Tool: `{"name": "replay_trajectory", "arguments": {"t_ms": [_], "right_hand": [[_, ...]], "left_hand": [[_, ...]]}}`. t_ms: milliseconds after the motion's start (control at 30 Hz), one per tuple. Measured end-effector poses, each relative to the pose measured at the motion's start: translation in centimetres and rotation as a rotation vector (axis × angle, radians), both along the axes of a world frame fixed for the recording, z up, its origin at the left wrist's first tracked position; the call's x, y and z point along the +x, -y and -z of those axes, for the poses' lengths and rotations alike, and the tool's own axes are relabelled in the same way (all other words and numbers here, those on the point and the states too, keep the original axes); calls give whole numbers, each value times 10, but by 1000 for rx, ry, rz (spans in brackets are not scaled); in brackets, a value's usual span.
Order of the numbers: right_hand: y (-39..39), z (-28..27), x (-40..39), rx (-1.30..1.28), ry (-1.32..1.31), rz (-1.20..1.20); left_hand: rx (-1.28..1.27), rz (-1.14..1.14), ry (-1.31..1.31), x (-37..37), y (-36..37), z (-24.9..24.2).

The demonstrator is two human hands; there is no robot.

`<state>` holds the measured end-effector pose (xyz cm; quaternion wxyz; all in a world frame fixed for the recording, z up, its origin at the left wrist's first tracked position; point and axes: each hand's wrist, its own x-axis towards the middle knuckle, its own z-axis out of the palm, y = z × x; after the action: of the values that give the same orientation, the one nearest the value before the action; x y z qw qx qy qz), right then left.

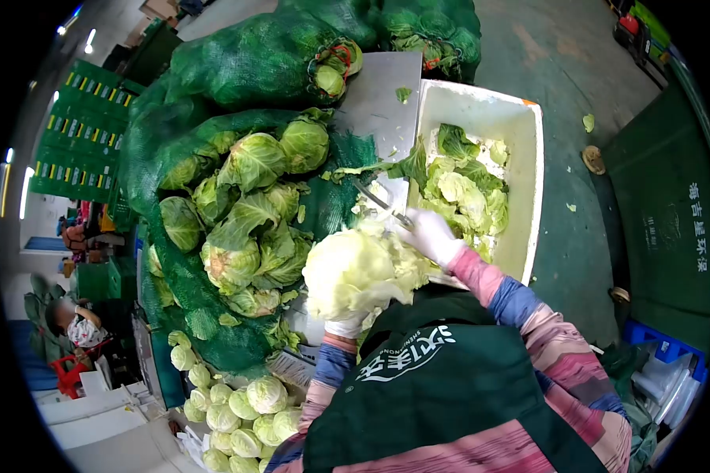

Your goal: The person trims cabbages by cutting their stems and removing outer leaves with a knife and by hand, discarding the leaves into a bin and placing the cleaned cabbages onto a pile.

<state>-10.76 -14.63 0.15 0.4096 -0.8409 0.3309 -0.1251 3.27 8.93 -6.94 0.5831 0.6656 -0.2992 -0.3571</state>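
A pale, partly peeled cabbage (351, 264) with loose, ragged leaves is in front of my chest. My left hand (345, 325), in a white glove, supports it from below, its fingers mostly hidden under the leaves. My right hand (434, 238), also gloved in white, grips a knife (380, 202) whose narrow blade points up and left over the metal table (379, 91). Beside the right hand, a white foam box (533, 165) holds cut-off green and pale leaves (465, 195). Left of the held cabbage, untrimmed cabbages (252, 162) spill out of an open green net sack (213, 347).
Full green net sacks (244, 67) lie at the back of the table. Trimmed cabbages (244, 406) are piled at lower left near a brush (292, 367). A large green bin (663, 189) stands at right. A person (87, 327) sits at far left.
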Motion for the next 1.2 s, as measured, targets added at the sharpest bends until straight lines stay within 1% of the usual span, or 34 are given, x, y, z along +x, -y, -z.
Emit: {"name": "replay_trajectory", "arguments": {"t_ms": [33, 67, 100, 133, 167, 200, 233, 267, 300, 333, 400, 433, 467, 500, 533, 567, 600, 633, 667, 700, 733, 767, 800, 833, 867, 900, 933, 967, 1033, 1067, 1133, 1167, 1200], "right_hand": [[4, 17, -12, 69, -86, -18], [7, 17, -19, 140, -175, -42], [7, 18, -17, 136, -177, -56], [0, -1, -14, 308, 154, -14], [-5, -21, -11, 478, 488, 38], [-6, -39, -8, 478, 489, 35], [-6, -58, -6, 395, 546, -62], [-6, -73, -5, 308, 602, -158], [-5, -82, -4, 178, 466, -218], [-10, -76, -2, 66, 401, -164], [-13, -45, 5, 48, 299, -88], [-13, -38, 6, 46, 294, -94], [-13, -33, 8, 73, 151, -141], [-13, -25, 10, 100, 8, -185], [-13, -7, 15, 101, 4, -190], [-10, 17, 20, 179, 31, -167], [-7, 30, 22, 258, 57, -142], [-1, 32, 21, 309, 103, -99], [8, 33, 23, 408, 14, -107], [11, 37, 24, 372, 54, -119], [15, 39, 27, 330, 97, -130], [18, 32, 28, 343, 80, -166], [20, 39, 33, 341, 77, -168], [20, 53, 39, 282, 149, -112], [20, 56, 44, 220, 221, -54], [18, 59, 45, 224, 286, 19], [16, 55, 42, 219, 288, 22], [15, 51, 37, 170, 216, 24], [6, 50, 25, 70, 71, -9], [-2, 45, 20, 70, 69, -10], [-15, 29, 9, 8, -34, -60], [-17, 19, 6, -38, -117, -111], [-18, 20, 7, -40, -120, -109]], "left_hand": [[57, 61, 25, 4, -3, 9], [112, 124, 53, 4, 3, 0], [141, 127, 219, 5, 9, -8], [180, 130, 380, -1, 22, -40], [199, 134, 462, -3, 31, -52], [218, 136, 545, -4, 39, -65], [-51, -18, -237, -5, 45, -69], [-177, 10, -409, -9, 52, -78], [-299, 39, -596, -14, 59, -87], [-403, 70, -780, -18, 66, -97], [-166, -223, -1209, -22, 70, -89], [-209, -203, -1287, -25, 71, -85], [-215, -209, -1292, -27, 70, -75], [-143, -229, -1302, -29, 67, -63], [-70, -294, -1366, -32, 63, -61], [0, -366, -1428, -36, 58, -60], [0, -371, -1433, -36, 56, -64], [130, -258, -1152, -33, 54, -67], [250, -148, -868, -32, 53, -69], [95, -249, -337, -39, 64, -66], [94, -253, -341, -32, 68, -68], [142, -113, 252, -20, 72, -71], [185, 37, 841, -9, 75, -74], [142, 234, 817, 6, 80, -63], [171, 381, 857, 14, 86, -62], [172, 405, 806, 24, 89, -62], [174, 433, 757, 29, 93, -67], [168, 437, 759, 31, 97, -70], [348, 332, 734, 27, 101, -74], [348, 331, 733, 25, 104, -75], [468, 190, 712, 18, 113, -74], [496, 210, 722, 17, 117, -71], [493, 212, 719, 14, 119, -64]]}}
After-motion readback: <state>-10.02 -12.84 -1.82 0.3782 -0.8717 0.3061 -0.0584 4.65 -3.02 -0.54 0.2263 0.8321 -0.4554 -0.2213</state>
